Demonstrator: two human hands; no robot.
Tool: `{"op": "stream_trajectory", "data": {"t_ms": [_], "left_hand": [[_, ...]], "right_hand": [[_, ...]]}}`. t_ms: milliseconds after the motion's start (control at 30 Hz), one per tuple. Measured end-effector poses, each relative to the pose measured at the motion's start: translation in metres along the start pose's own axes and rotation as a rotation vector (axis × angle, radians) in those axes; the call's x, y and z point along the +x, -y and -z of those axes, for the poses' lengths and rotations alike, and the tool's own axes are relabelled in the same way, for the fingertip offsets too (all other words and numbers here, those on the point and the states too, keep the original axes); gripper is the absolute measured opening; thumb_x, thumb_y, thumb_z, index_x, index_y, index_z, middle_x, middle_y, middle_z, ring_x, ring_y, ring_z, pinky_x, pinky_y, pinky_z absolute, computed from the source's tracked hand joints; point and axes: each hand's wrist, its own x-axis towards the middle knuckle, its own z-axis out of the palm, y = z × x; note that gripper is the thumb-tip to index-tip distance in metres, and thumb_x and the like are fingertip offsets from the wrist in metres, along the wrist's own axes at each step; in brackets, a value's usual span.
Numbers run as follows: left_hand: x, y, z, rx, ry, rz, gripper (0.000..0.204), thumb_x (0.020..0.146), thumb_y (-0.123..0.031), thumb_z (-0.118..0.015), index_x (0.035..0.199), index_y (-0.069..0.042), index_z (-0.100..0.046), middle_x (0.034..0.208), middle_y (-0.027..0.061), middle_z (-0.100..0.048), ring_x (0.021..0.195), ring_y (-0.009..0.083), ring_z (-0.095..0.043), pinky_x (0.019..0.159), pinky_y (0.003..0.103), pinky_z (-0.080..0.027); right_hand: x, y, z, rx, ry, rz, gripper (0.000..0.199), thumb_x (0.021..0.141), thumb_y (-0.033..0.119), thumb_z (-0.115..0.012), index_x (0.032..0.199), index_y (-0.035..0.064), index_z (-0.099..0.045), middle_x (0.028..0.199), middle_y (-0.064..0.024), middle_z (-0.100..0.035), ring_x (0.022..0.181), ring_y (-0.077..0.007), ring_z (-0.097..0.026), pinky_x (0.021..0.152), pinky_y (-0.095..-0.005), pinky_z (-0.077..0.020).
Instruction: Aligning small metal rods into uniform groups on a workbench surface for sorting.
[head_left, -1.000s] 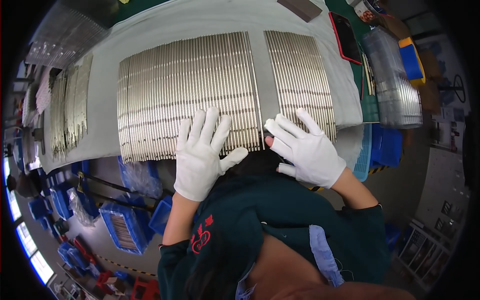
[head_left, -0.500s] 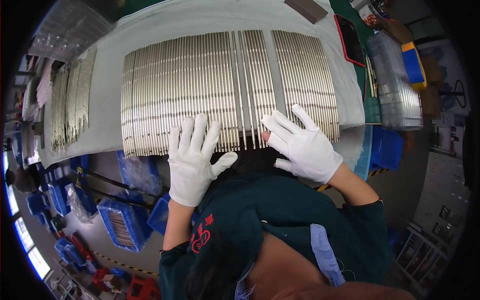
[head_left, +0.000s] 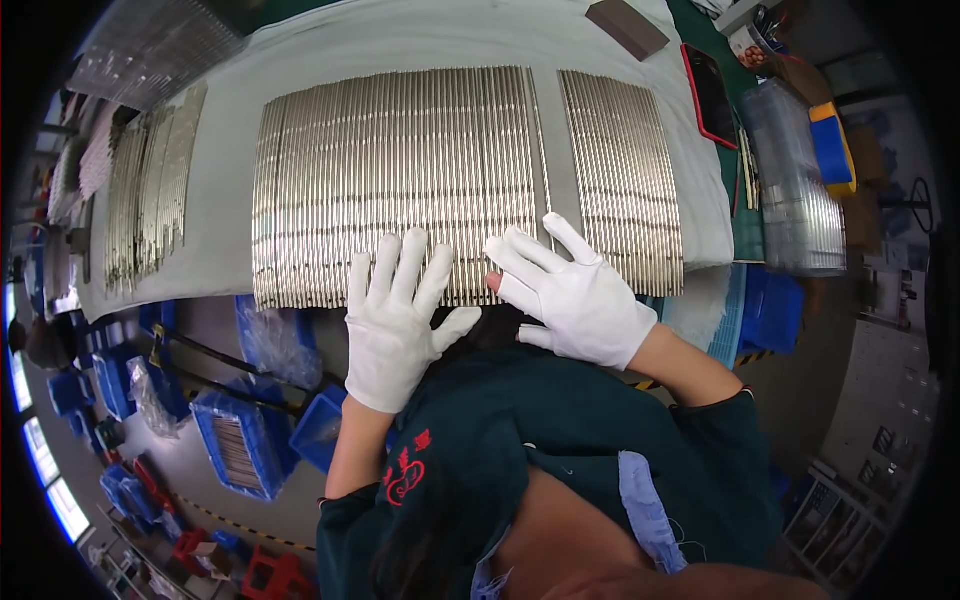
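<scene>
seen from above the head, looking down at a workbench under grey cloth (head_left: 400, 45). left hand (head_left: 395, 315) in a white glove, fingers spread, pressed flat on the near edge of a wide sheet of thin metal rods (head_left: 400, 185) laid side by side. right hand (head_left: 575, 290), also white-gloved and spread, resting palm down on the near ends beside the gap. compared with half a second ago, loose rods in the middle now closed up against the big group, leaving one clean bare strip before a narrower batch of rods (head_left: 625, 180) on the right. likely a sign of rods being counted off or squared into batches. more rods (head_left: 150, 190) heaped at far left; blue bins (head_left: 240, 450) on the floor below.
</scene>
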Motion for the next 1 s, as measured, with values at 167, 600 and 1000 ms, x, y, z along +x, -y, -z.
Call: {"op": "stream_trajectory", "data": {"t_ms": [167,600,1000], "left_hand": [[-0.001,0.004,0.002,-0.014,-0.008,-0.016,0.071,0.076,-0.042,-0.078,0.131,-0.002,-0.057,0.130,0.0209,-0.057,0.118,0.0411,-0.053,0.098,0.051,-0.042],[-0.013,-0.005,0.012,-0.094,0.060,-0.146,0.051,0.080,-0.033,-0.078,0.121,-0.008,-0.060,0.125,0.0131,-0.059,0.116,0.0328,-0.056,0.099,0.049,-0.041],[-0.021,-0.005,0.010,-0.032,0.040,-0.136,0.041,0.082,-0.030,-0.074,0.114,-0.009,-0.060,0.117,0.0066,-0.059,0.109,0.0260,-0.057,0.097,0.047,-0.041]], "right_hand": [[-0.016,-0.004,0.005,-0.084,0.017,-0.059,0.059,0.077,0.037,-0.079,0.126,0.0091,-0.062,0.148,-0.0146,-0.050,0.141,-0.0294,-0.045,0.119,-0.0555,-0.0273],[0.006,-0.098,0.028,-0.168,-0.197,-0.011,0.055,0.093,0.032,-0.062,0.137,0.0004,-0.054,0.154,-0.0197,-0.045,0.146,-0.0324,-0.040,0.122,-0.0496,-0.0245],[0.206,-0.150,0.022,-0.305,0.037,-0.172,0.065,0.106,0.057,-0.032,0.151,0.0103,-0.042,0.161,-0.0125,-0.035,0.149,-0.0273,-0.031,0.123,-0.0499,-0.0212]]}}
